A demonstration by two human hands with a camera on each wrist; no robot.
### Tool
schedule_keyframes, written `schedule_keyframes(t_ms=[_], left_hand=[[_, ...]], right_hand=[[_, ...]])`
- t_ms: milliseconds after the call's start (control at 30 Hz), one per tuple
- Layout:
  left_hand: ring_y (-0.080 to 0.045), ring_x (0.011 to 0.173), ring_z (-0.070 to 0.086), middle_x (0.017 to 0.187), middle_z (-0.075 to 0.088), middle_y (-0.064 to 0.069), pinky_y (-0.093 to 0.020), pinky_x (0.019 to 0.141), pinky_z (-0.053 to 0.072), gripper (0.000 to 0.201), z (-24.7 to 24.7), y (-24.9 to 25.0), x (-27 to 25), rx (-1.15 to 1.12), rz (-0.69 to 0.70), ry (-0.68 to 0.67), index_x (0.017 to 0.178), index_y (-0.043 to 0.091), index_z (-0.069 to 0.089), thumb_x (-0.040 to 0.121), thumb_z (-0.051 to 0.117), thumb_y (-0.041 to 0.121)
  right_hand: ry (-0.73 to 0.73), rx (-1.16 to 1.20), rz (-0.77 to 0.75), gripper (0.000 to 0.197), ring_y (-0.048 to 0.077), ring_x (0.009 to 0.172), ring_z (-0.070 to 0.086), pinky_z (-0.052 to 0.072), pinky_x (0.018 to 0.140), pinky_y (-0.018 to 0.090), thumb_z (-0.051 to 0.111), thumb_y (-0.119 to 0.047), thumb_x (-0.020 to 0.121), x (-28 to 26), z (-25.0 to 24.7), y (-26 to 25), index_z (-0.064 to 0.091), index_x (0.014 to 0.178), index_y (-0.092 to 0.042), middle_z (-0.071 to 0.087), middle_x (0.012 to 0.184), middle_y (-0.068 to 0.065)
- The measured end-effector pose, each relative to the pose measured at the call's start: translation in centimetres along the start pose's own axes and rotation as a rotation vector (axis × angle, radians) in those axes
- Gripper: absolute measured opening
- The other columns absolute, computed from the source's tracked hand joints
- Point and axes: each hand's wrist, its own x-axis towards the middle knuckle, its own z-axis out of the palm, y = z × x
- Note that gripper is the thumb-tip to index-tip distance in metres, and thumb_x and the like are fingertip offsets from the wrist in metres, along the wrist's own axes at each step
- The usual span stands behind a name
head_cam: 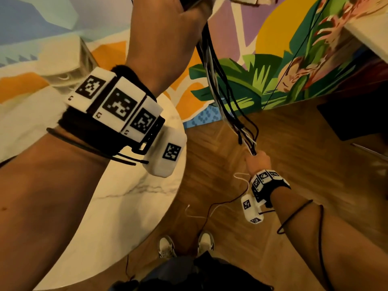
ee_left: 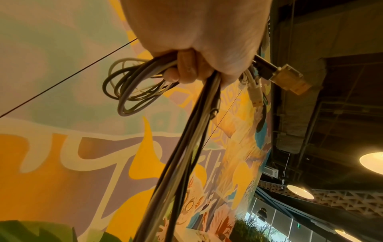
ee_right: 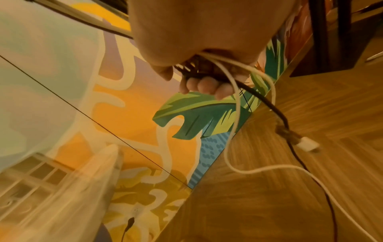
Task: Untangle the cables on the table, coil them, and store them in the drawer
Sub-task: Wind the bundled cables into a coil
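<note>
A bundle of black, grey and white cables [head_cam: 218, 85] hangs stretched between my two hands. My left hand [head_cam: 178, 15] is raised high at the top of the head view and grips the bundle's upper end; in the left wrist view its fingers [ee_left: 186, 72] curl round the cables [ee_left: 186, 147], with small loops [ee_left: 128, 91] and connector plugs [ee_left: 290, 77] sticking out beside the fist. Lower down, over the floor, my right hand [head_cam: 258, 162] grips the bundle's lower part. Below its fingers [ee_right: 207, 86] a white cable [ee_right: 234, 131] and a black cable [ee_right: 279, 114] trail loose.
A round white marble table [head_cam: 134, 196] stands at my left. Wooden floor [head_cam: 294, 143] lies below, with loose cable ends [head_cam: 210, 208] dangling over it near my shoes [head_cam: 184, 244]. A painted mural wall [head_cam: 273, 70] is ahead, and a dark cabinet [head_cam: 357, 116] stands at the right.
</note>
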Motion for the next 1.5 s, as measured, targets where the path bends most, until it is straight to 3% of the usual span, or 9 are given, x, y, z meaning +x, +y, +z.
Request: schedule_keyframes(t_ms=[167, 600, 667, 767, 900, 1000, 1133, 1267, 1500], left_hand=[[-0.003, 0.047, 0.041, 0.060, 0.043, 0.017, -0.017, 0.047, 0.030, 0.010, 1.8, 0.2, -1.8, -0.093, -0.035, -0.001, 0.079, 0.016, 0.059, 0.088, 0.055, 0.020], [0.004, 0.054, 0.046, 0.062, 0.041, 0.025, -0.003, 0.047, 0.028, 0.006, 7.5, -1.8, -7.5, -0.167, -0.161, -0.237, 0.088, 0.005, 0.065, 0.088, 0.061, 0.010], [0.002, 0.052, 0.047, 0.061, 0.048, 0.016, -0.006, 0.046, 0.029, 0.008, 8.5, -2.7, -8.3, -0.133, -0.214, -0.265, 0.088, 0.003, 0.064, 0.087, 0.061, 0.010], [-0.012, 0.066, 0.051, 0.075, 0.056, 0.005, -0.004, 0.052, 0.033, 0.012, 9.6, -3.3, -9.3, -0.160, -0.297, -0.292, 0.095, 0.005, 0.066, 0.086, 0.059, 0.006], [-0.019, 0.082, 0.060, 0.088, 0.064, 0.001, -0.024, 0.068, 0.045, 0.023, 9.9, -3.6, -10.0, -0.213, -0.371, -0.418, 0.106, 0.008, 0.066, 0.086, 0.057, 0.015], [-0.028, 0.077, 0.061, 0.085, 0.068, -0.011, -0.033, 0.063, 0.046, 0.027, 9.3, -4.5, -10.0, -0.145, -0.336, -0.464, 0.102, 0.006, 0.067, 0.084, 0.052, 0.019], [-0.022, 0.069, 0.059, 0.080, 0.067, -0.008, -0.029, 0.058, 0.040, 0.024, 7.2, -5.8, -9.1, -0.071, -0.413, -0.353, 0.103, 0.009, 0.069, 0.086, 0.053, 0.005], [-0.020, 0.068, 0.057, 0.083, 0.067, -0.027, -0.038, 0.063, 0.045, 0.031, 4.5, -6.5, -6.9, -0.246, -0.521, -0.158, 0.090, 0.004, 0.070, 0.077, 0.060, 0.029], [-0.016, 0.040, 0.022, 0.039, 0.029, 0.008, -0.028, 0.046, 0.018, 0.039, 4.5, -4.8, -6.4, -0.692, -0.646, -0.040, 0.044, 0.023, 0.052, 0.080, 0.064, 0.012]], right_hand=[[-0.130, -0.144, 0.006, 0.038, 0.030, 0.079, 0.061, 0.051, 0.072, 0.036, 0.050, -0.042, 0.092, 0.1, 0.5, 2.3, 0.065, 0.088, -0.007, 0.064, 0.085, 0.011], [-0.282, -0.138, -0.380, 0.043, 0.023, 0.112, 0.056, 0.050, 0.090, 0.032, 0.057, -0.005, 0.085, -0.1, -2.2, -3.8, 0.052, 0.128, -0.012, 0.054, 0.129, 0.013], [-0.412, 0.281, -0.450, 0.046, 0.008, 0.099, 0.058, 0.049, 0.073, 0.016, 0.051, 0.006, 0.082, -2.1, -3.9, -7.0, 0.056, 0.121, -0.019, 0.057, 0.124, 0.007], [-0.717, 0.478, -0.507, 0.044, 0.015, 0.099, 0.061, 0.048, 0.076, 0.023, 0.064, -0.007, 0.064, -5.0, -5.5, -10.5, 0.062, 0.105, -0.024, 0.063, 0.108, 0.003], [-0.699, 0.393, -0.599, 0.022, 0.024, 0.101, 0.063, 0.053, 0.090, 0.040, 0.064, -0.007, 0.079, -6.1, -4.2, -11.5, 0.064, 0.096, -0.020, 0.065, 0.104, 0.007], [-0.601, 0.321, -0.628, 0.017, 0.005, 0.066, 0.061, 0.051, 0.061, 0.025, 0.055, -0.004, 0.091, -6.2, -2.5, -11.7, 0.061, 0.089, -0.019, 0.064, 0.076, -0.007], [-0.248, 0.184, -0.546, 0.028, -0.003, 0.040, 0.046, 0.033, 0.047, 0.013, 0.055, -0.019, 0.094, -4.0, -1.3, -9.2, 0.054, 0.066, -0.022, 0.049, 0.056, -0.009], [-0.142, -0.079, -0.412, 0.042, 0.014, 0.046, 0.041, 0.030, 0.042, 0.021, 0.059, -0.030, 0.091, -1.1, -0.7, -3.9, 0.044, 0.053, -0.022, 0.044, 0.049, -0.002], [-0.440, -0.520, -0.111, 0.039, 0.029, 0.082, 0.062, 0.047, 0.066, 0.032, 0.065, -0.040, 0.082, 1.3, 2.3, 1.8, 0.065, 0.101, -0.007, 0.064, 0.089, 0.011]])
